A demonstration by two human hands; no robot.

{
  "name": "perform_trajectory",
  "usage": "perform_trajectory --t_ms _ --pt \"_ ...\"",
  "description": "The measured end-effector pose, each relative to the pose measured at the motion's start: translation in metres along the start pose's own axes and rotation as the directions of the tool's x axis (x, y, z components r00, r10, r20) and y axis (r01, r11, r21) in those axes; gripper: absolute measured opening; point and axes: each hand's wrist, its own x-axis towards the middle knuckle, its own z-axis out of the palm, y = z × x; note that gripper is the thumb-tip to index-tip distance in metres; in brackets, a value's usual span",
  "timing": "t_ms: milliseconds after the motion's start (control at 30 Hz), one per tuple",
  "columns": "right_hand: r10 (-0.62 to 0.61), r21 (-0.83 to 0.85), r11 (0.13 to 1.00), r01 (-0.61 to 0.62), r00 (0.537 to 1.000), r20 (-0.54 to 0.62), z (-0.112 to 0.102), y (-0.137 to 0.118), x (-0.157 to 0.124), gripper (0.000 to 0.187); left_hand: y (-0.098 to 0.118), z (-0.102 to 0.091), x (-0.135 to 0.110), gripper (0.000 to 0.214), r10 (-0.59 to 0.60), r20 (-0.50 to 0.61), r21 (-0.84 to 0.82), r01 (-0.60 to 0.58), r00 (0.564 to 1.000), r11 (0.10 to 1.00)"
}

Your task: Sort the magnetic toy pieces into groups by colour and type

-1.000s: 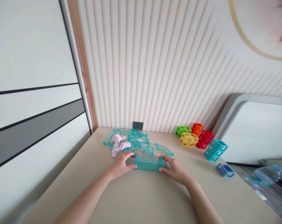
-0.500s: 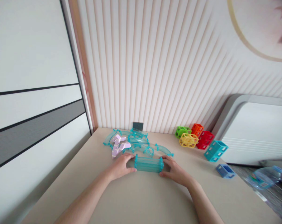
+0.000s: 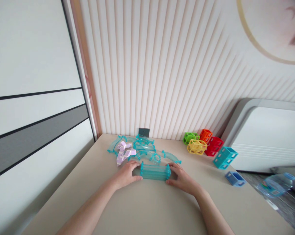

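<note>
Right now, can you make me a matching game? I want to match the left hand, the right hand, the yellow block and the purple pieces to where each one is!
Things:
1. left hand
2. right hand
3. yellow block
4. purple pieces

Places:
A. on the right end of the teal tube
B. among the clear track pieces
C. on the left end of the teal tube
D. next to the red block

Right pairs: 1-C, 2-A, 3-D, 4-B.
</note>
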Motion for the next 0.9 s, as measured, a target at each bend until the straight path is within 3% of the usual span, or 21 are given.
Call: perform_trajectory --t_ms 333,567,667,767,833,900 --pt "-0.015 0.042 0.999 0.014 1.000 0.004 -0.002 0.001 0.000 0.052 0.000 0.000 0.000 0.044 -0.003 0.023 0.028 0.003 1.000 1.000" --pt "0.042 0.046 0.998 -0.043 0.999 0.030 -0.002 -0.001 0.000 0.058 0.001 -0.001 0.001 0.044 -0.017 0.040 0.036 0.015 0.999 0.999" --pt "0.063 0.112 0.991 -0.070 0.996 0.061 -0.008 0.003 -0.004 0.067 0.000 -0.002 0.001 0.044 -0.018 0.043 0.038 0.016 0.999 0.999" --pt "0.053 0.290 0.954 -0.074 0.995 0.082 -0.021 0.011 -0.009 0.065 0.002 -0.002 0.000 0.045 -0.028 0.042 0.037 0.026 0.999 0.999" --pt "0.054 0.405 0.912 -0.066 0.998 0.040 -0.032 0.016 -0.006 0.058 0.003 -0.002 0.000 0.045 -0.036 0.044 0.033 0.035 0.998 0.999" --pt "0.082 0.389 0.920 -0.042 0.993 -0.086 -0.041 0.017 0.007 0.055 0.004 -0.003 0.000 0.046 -0.041 0.051 0.030 0.040 0.998 0.999"
